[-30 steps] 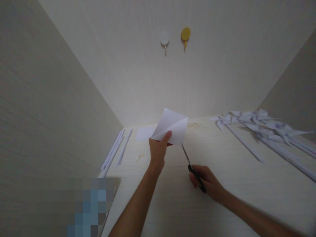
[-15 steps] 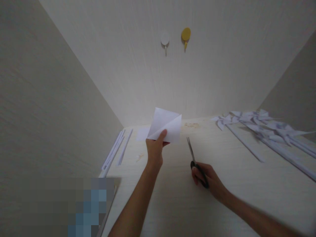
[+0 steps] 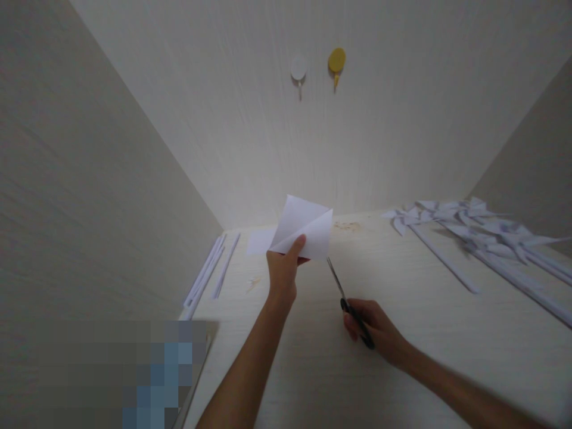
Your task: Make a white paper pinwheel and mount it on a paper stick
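A square white sheet of paper [image 3: 304,223] with a diagonal crease is pinched in my left hand [image 3: 285,271], the thumb lying on its face near the lower edge. My right hand [image 3: 373,328] grips a pair of scissors [image 3: 342,293] by black handles. The metal blades point up and to the left, and their tips are close to the paper's lower right corner. Whether the tips touch the paper I cannot tell. Behind the held sheet, another white paper [image 3: 259,242] lies flat on the table.
Several white paper pinwheels [image 3: 465,223] on rolled paper sticks [image 3: 442,257] lie at the right. More rolled paper sticks [image 3: 205,271] rest at the left edge. Small scraps [image 3: 254,284] lie on the table [image 3: 322,369]. A white hook [image 3: 298,68] and a yellow hook [image 3: 336,61] are on the wall.
The scissors have moved left, their tips now nearer the paper's lower right corner. My left hand and its paper have shifted slightly right.
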Demonstrator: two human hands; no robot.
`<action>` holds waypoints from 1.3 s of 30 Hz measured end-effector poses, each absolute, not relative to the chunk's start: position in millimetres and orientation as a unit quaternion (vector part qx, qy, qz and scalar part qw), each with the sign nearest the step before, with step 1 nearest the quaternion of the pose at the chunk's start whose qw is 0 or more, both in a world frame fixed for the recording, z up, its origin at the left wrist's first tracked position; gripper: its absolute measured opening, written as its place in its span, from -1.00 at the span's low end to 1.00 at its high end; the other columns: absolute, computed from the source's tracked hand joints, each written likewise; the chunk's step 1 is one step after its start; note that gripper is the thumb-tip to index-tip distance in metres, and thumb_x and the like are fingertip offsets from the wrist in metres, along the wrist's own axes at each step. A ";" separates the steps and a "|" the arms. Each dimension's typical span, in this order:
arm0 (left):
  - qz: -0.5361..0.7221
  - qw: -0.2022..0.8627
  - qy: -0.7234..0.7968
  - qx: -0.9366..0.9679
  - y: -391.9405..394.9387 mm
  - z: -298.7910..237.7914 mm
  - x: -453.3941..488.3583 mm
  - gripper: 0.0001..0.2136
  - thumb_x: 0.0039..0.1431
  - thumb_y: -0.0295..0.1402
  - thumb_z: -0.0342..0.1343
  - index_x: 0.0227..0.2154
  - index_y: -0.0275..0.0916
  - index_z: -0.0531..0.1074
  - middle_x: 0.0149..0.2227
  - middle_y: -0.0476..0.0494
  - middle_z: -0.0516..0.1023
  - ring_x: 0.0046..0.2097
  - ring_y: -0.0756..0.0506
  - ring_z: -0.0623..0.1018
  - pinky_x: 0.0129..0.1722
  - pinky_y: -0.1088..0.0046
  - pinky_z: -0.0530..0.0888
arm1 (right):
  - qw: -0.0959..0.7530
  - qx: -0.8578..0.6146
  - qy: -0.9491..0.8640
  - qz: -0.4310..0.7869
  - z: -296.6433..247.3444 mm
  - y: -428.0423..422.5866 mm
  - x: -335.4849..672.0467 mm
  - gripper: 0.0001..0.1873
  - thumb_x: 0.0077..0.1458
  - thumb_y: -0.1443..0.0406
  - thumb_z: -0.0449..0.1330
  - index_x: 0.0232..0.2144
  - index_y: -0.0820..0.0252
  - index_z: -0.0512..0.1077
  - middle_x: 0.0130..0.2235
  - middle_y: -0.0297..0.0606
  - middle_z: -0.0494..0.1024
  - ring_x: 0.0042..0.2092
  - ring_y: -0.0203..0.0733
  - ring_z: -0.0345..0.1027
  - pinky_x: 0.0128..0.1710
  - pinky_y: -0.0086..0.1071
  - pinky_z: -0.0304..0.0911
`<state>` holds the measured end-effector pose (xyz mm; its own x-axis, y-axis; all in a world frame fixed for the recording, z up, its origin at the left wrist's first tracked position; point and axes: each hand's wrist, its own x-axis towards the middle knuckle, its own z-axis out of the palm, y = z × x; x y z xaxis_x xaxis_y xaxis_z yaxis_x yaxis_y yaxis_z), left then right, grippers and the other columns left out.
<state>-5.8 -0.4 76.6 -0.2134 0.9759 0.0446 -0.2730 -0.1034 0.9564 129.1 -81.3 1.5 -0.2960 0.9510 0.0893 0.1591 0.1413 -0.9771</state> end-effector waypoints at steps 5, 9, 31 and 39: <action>0.621 0.500 0.457 0.394 -1.7 76.4 -3.7 -0.66 -0.32 -0.33 0.19 -0.39 -0.40 0.40 -0.34 -0.24 0.47 -0.38 -0.07 0.46 -0.55 0.48 0.45 | 0.393 -0.444 -0.636 0.494 0.9 -81.0 128.9 -0.64 -0.04 0.13 -0.03 -0.73 0.20 0.12 -0.71 -0.43 0.13 -0.64 -0.41 0.00 -0.68 -0.51 -0.06; 0.614 0.506 0.452 0.404 -2.9 76.6 -3.0 -0.66 -0.31 -0.33 0.18 -0.39 -0.41 0.41 -0.35 -0.25 0.47 -0.38 -0.08 0.46 -0.55 0.47 0.46 | 0.400 -0.438 -0.634 0.496 -1.1 -80.7 129.2 -0.65 -0.04 0.14 -0.03 -0.73 0.20 0.12 -0.71 -0.43 0.14 -0.64 -0.41 0.00 -0.67 -0.51 -0.06; 0.620 0.496 0.464 0.393 -2.1 78.9 -4.5 -0.67 -0.32 -0.33 0.18 -0.39 -0.40 0.40 -0.34 -0.23 0.47 -0.39 -0.06 0.46 -0.56 0.51 0.45 | 0.429 -0.443 -0.604 0.505 5.5 -80.1 130.0 -0.59 -0.07 0.04 -0.03 -0.74 0.20 0.11 -0.71 -0.41 0.14 -0.63 -0.39 0.02 -0.66 -0.48 -0.04; 0.614 0.504 0.456 0.402 -2.8 75.8 -2.8 -0.68 -0.30 -0.33 0.17 -0.40 -0.40 0.40 -0.35 -0.24 0.47 -0.39 -0.06 0.46 -0.56 0.49 0.45 | 0.412 -0.440 -0.625 0.496 1.5 -80.6 128.9 -0.62 -0.06 0.09 -0.03 -0.74 0.20 0.10 -0.71 -0.44 0.12 -0.64 -0.41 -0.01 -0.68 -0.50 -0.06</action>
<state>-2.8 -2.8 75.8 -0.1701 0.9848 0.0340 -0.2517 -0.0767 0.9647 128.9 -80.6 1.5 -0.2736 0.9586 0.0790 0.1402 0.1210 -0.9827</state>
